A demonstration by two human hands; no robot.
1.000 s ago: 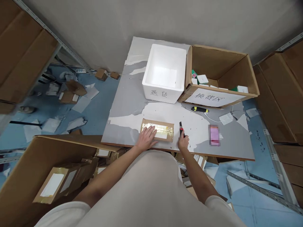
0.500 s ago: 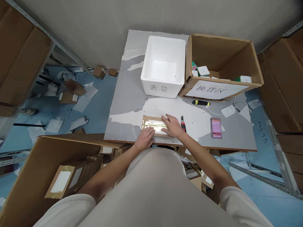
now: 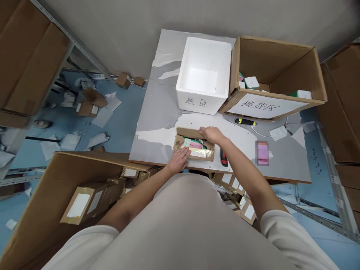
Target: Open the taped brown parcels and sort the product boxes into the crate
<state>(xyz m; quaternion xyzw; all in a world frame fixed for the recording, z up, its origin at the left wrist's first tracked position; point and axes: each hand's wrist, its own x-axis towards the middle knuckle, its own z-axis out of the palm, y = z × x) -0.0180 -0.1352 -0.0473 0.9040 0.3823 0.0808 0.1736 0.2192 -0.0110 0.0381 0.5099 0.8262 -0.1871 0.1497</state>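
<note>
Okay, green-pink packet [image 3: 194, 144] lies left-right in carton [image 3: 208, 154], beyond nearer left hand [image 3: 178, 160], laid flat. Right hand [image 3: 211, 135] seemingly pinches far flap [image 3: 188, 132].

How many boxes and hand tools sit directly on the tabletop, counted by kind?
Foam boxes: 1 (white foam box)
Cardboard boxes: 2 (large labelled box, small opened carton)
Hand tools: 2 (red-and-black tool, yellow-and-black tool)
Total: 5
</note>
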